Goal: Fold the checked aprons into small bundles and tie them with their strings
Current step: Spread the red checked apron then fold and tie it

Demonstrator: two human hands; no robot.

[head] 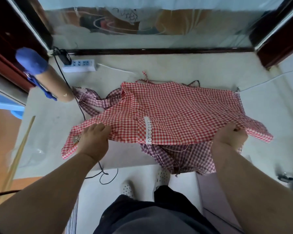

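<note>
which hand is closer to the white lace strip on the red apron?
Left. The left hand lies flat on the red apron a short way left of the white lace strip. The right hand grips the apron's edge, farther off to the strip's right.

I look down at a red checked apron (pixel 172 112) spread over the pale surface (pixel 46 132). My left hand (pixel 93 139) presses flat on its near left corner; my right hand (pixel 230 137) pinches its near right edge. A purple checked apron (pixel 184 156) lies beneath it. A white power strip (pixel 79 65) sits far left.
</note>
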